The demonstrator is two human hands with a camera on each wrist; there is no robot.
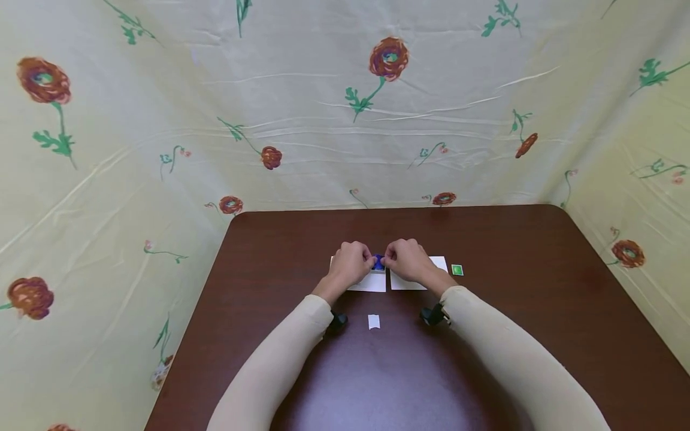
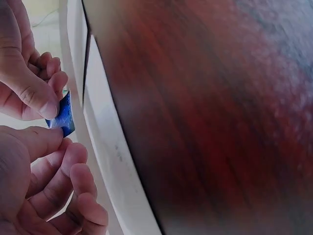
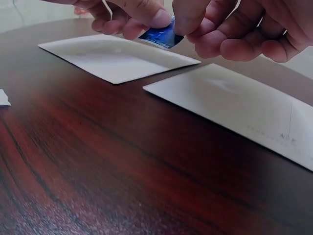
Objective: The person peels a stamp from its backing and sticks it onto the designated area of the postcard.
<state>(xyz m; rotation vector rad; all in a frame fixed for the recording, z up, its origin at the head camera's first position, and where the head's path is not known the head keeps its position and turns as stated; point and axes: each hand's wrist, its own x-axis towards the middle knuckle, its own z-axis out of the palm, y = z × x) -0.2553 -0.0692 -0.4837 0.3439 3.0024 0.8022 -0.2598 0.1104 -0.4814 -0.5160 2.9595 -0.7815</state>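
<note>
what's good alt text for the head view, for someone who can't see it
A person's left hand and right hand pinch a blue piece between them over white sheets on a brown table. A green square lies right of the sheets; a white scrap lies nearer the person.

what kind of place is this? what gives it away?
Probably a makeshift indoor tabletop workspace: flower-patterned sheeting rises behind and along both sides of a brown table, with flat white papers lying on it.
</note>
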